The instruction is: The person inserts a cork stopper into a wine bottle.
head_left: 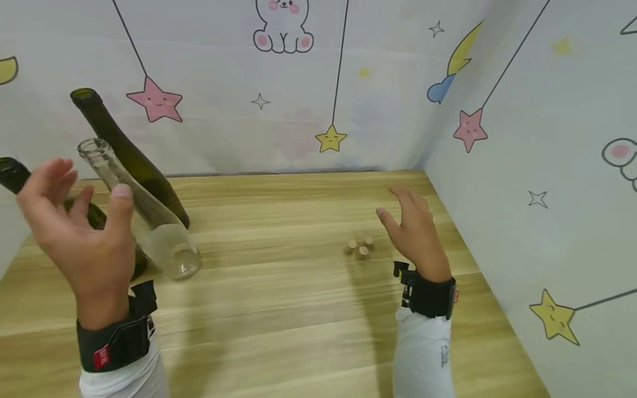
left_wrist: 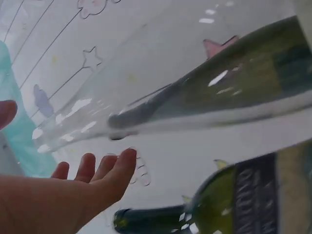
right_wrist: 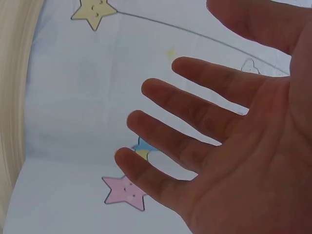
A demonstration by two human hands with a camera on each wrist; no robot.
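Note:
My left hand [head_left: 84, 237] is raised at the left with fingers spread and loosely bent, holding nothing. It is nearest to a clear glass bottle [head_left: 174, 249], whose neck the thumb overlaps in the head view. Behind that bottle stands a tall dark green wine bottle [head_left: 124, 132]. Another green bottle [head_left: 12, 174] is partly hidden behind the hand. In the left wrist view, a green bottle with a dark label [left_wrist: 253, 195] shows below the clear one. My right hand [head_left: 415, 232] hovers over the table's right side, fingers extended, palm bare, close to three small corks [head_left: 363, 252].
The wood-grain table [head_left: 278, 309] ends against a back wall sheet [head_left: 219, 121] printed with stars and animals. A similar printed sheet [head_left: 502, 182] borders the right side.

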